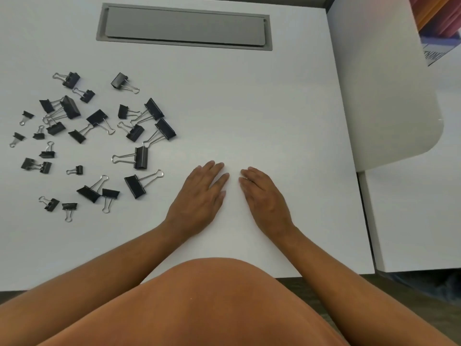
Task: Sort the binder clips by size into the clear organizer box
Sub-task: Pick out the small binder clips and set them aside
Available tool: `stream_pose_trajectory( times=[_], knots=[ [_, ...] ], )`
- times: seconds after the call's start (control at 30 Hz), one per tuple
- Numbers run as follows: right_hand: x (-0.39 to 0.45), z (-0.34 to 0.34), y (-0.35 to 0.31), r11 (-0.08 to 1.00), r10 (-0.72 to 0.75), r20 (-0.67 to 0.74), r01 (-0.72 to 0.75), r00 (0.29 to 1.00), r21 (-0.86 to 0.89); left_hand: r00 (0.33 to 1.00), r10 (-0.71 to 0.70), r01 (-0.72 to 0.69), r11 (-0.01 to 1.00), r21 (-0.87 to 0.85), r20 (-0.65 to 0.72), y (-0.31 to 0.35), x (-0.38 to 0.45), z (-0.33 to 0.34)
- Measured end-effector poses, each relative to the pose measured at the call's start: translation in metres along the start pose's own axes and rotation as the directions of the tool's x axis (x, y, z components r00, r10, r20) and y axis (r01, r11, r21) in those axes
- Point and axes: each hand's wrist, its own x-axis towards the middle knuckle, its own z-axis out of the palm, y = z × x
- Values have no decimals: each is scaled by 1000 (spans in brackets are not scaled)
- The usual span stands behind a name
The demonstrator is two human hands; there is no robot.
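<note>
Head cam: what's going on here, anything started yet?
Not started, by the look of it. A person sits at a white desk with both hands flat on it, the left hand and right hand side by side, fingers straight, holding nothing. A scatter of black binder clips in several sizes lies loose on the desk to the left of the left hand, untouched. No organizer box is in view. A grey cable hatch sits closed at the far edge.
</note>
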Motion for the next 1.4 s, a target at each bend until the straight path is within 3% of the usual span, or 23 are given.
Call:
stream_pose_trajectory(
  times=[0.2, 0.37, 0.53, 0.73, 1.0, 1.3, 1.4],
  knots=[
    [-42, -18, -1, 985, 164, 10, -164, 986, 58, 993, -21, 14, 998, 60, 120, -2, -20, -4],
    [-39, -19, -4, 993, 115, -1, -115, 993, 11, 989, -23, 18, 999, 40, 147, -4, -20, -7],
    [-39, -23, -11, 992, 123, -35, -122, 992, 37, 987, 0, 21, 992, -126, 159, -6, -31, -20],
    [-18, -14, -59, 990, 143, -184, -139, 972, 31, 997, -59, 68, 960, -273, 41, -18, -77, -77],
    [49, 45, -198, 965, -141, 37, 129, 989, 227, 946, -284, 247, 944, -221, -156, -107, -144, -128],
    [134, 108, -300, 976, -122, 153, 91, 981, 199, 863, -472, 426, 872, -242, -181, -205, -186, -166],
    [161, 125, -311, 992, -48, 307, 9, 950, 129, 858, -493, 440, 851, -288, -144, -229, -188, -171]
  ],
)
